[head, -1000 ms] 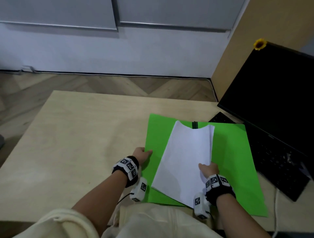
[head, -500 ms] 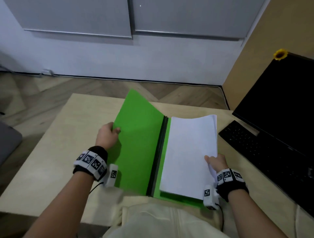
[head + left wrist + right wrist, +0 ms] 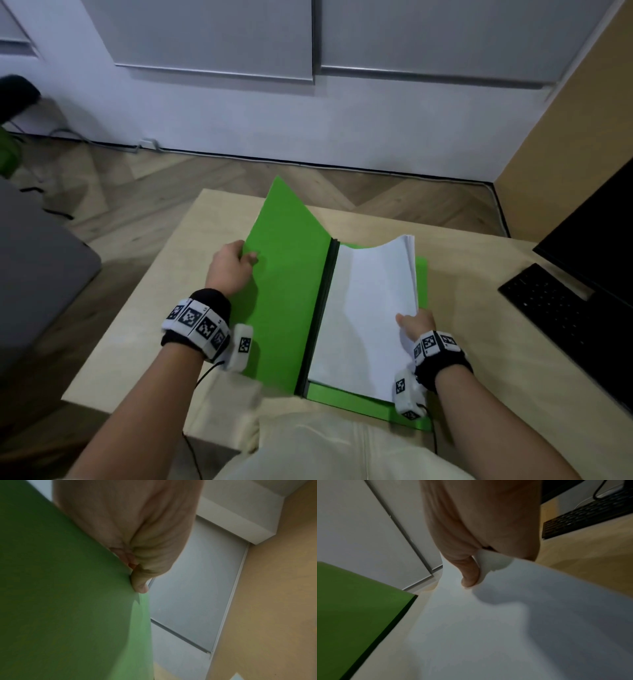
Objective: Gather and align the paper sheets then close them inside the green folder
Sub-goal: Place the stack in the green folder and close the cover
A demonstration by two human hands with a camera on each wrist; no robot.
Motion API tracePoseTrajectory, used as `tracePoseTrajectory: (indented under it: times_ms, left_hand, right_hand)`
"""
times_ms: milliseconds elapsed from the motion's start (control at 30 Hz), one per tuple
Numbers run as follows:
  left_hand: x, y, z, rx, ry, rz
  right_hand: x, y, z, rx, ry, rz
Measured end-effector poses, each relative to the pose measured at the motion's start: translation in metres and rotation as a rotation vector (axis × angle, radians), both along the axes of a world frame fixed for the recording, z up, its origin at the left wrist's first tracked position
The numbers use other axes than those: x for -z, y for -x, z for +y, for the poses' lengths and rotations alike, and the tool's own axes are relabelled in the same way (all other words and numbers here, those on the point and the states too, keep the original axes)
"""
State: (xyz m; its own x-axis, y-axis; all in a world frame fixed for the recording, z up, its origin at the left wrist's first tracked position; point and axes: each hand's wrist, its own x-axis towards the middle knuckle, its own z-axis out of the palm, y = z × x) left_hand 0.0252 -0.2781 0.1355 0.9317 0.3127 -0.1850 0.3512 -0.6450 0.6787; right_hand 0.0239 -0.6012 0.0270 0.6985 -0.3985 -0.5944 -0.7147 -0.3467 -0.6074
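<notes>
The left hand (image 3: pixel 230 269) pinches the raised cover edge of the thin green card folder (image 3: pixel 291 294). The right hand (image 3: pixel 416 323) pinches the white paper sheets (image 3: pixel 366 308) lying inside it on the pale wooden bench (image 3: pixel 144 329).

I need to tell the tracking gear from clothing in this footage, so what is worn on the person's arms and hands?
Both forearms and hands are bare. The left hand and right hand each have a black wristband ringed by white blocks with black square fiducial markers. A small white marked box hangs under each wrist, trailing a thin black cable.
</notes>
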Motion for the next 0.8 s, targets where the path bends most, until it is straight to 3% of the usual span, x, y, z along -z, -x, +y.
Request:
tracePoseTrajectory:
  times_ms: [300, 500, 667, 800]
  left_hand:
    - [-0.021, 0.007, 0.008, 0.160, 0.159, 0.262]
    - [-0.058, 0.007, 0.019, 0.351, 0.085, 0.415]
    - [-0.089, 0.021, -0.003, 0.479, 0.332, 0.443]
    - [-0.071, 0.033, -0.042, 0.563, 0.361, 0.416]
  right_hand:
    - [0.017, -0.002, -0.004, -0.116, 0.137, 0.062]
    - [-0.001, -0.007, -0.016, -0.169, 0.306, 0.167]
    - [-0.045, -0.025, 0.010, -0.295, 0.044, -0.200]
    - [-0.101, -0.016, 0.039, -0.404, -0.279, -0.253]
